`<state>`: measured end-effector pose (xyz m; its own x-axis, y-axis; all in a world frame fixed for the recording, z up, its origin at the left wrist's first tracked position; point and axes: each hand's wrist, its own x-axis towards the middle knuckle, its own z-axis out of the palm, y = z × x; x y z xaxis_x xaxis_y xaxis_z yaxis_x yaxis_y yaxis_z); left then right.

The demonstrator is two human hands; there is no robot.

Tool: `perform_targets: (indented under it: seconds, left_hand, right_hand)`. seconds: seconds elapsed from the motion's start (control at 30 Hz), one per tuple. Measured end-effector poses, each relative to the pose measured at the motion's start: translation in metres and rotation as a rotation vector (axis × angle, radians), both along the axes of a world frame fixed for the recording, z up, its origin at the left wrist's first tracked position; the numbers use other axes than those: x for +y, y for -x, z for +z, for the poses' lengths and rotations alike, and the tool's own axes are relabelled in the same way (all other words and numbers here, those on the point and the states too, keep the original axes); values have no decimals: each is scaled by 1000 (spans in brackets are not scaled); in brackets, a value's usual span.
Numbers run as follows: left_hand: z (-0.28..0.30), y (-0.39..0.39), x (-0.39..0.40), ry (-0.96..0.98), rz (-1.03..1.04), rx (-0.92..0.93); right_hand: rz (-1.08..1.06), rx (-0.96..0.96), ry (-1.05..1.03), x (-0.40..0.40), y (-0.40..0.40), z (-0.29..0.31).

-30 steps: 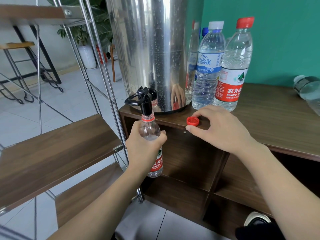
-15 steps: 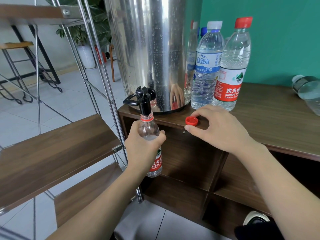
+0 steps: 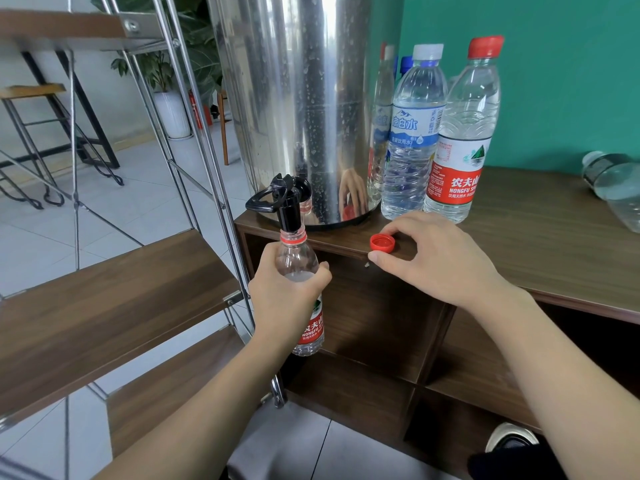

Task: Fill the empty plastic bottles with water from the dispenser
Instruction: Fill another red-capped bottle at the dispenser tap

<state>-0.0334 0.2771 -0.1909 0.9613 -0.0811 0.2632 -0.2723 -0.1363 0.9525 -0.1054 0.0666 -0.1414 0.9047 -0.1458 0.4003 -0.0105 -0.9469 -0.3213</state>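
A clear plastic bottle with a red label is gripped around its shoulder by my left hand. Its open mouth sits right under the black tap of the steel water dispenser. Inside the bottle the water reaches about shoulder height. The bottle's red cap lies upside down on the wooden cabinet top, held there between the thumb and forefinger of my right hand.
Beside the dispenser stand capped bottles: a white-capped one with a blue label, a red-capped one, and others behind. Another bottle lies at the right edge. A metal-framed wooden shelf stands close on the left.
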Motion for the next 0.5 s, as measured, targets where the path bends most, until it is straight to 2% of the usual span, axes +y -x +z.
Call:
perform_targets:
  seconds: [0.5]
  left_hand:
    - [-1,0,1,6,-26,7]
  right_hand:
    - [-6,10,8,0,1,1]
